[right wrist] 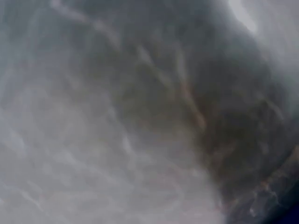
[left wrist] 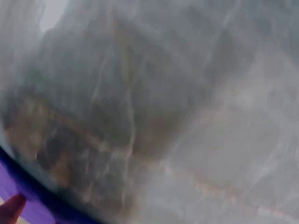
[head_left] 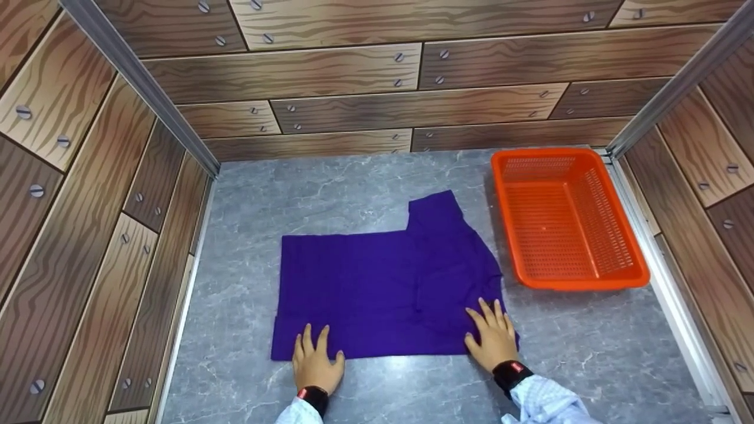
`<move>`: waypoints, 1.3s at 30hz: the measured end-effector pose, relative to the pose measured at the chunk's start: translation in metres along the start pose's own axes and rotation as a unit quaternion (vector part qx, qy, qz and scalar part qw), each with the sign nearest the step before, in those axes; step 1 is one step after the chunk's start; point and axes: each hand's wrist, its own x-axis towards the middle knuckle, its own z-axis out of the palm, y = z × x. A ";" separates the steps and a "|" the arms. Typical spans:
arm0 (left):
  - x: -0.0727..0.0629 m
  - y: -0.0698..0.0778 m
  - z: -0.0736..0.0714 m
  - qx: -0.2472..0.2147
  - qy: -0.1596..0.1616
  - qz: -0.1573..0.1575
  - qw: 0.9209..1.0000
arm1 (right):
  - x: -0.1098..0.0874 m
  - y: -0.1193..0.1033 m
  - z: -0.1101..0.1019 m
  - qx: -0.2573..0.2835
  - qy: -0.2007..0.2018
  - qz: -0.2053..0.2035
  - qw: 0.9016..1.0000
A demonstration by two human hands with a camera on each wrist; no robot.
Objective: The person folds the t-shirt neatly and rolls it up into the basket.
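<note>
A purple short-sleeved shirt (head_left: 365,282) lies on the grey marbled surface, partly folded, with one sleeve (head_left: 436,212) pointing toward the back wall. My left hand (head_left: 316,362) rests on its near edge toward the left end, fingers spread. Over at the right end, my right hand (head_left: 493,338) lies with spread fingers on the near corner by the shoulder area. A strip of the shirt (left wrist: 32,200) and a fingertip (left wrist: 11,207) show at the lower left of the left wrist view. The right wrist view is blurred and mostly marbled surface.
An orange perforated plastic basket (head_left: 512,235) stands at the back right, right of the shirt. Wood-patterned panels (head_left: 330,70) wall in the left, back and right sides, with metal rails (head_left: 141,88) at the corners.
</note>
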 end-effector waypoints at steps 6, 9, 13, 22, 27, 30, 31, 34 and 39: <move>0.040 -0.009 -0.020 -0.034 0.028 0.003 0.999 | 0.047 -0.007 -0.016 0.060 0.045 -0.004 0.997; 0.069 -0.012 -0.034 -0.052 0.042 -0.003 0.998 | 0.082 -0.010 -0.026 0.106 0.054 0.025 0.993; 0.106 -0.014 -0.050 -0.092 0.040 -0.040 0.994 | 0.119 -0.013 -0.037 0.173 0.016 0.116 0.978; 0.152 -0.020 -0.057 -0.138 -0.033 -0.123 0.982 | 0.155 -0.003 -0.038 0.210 -0.073 0.236 0.946; 0.158 -0.016 -0.061 -0.170 -0.054 -0.145 0.973 | 0.162 -0.003 -0.039 0.198 -0.092 0.243 0.945; 0.162 -0.011 -0.067 -0.229 -0.062 -0.167 0.957 | 0.169 -0.008 -0.042 0.224 -0.090 0.255 0.936; 0.164 -0.010 -0.069 -0.249 -0.065 -0.175 0.950 | 0.171 -0.009 -0.044 0.237 -0.089 0.258 0.932; 0.168 -0.008 -0.072 -0.293 -0.072 -0.184 0.935 | 0.178 -0.013 -0.047 0.272 -0.089 0.261 0.922; 0.174 -0.007 -0.072 -0.289 -0.078 -0.154 0.942 | 0.186 -0.015 -0.050 0.277 -0.098 0.264 0.919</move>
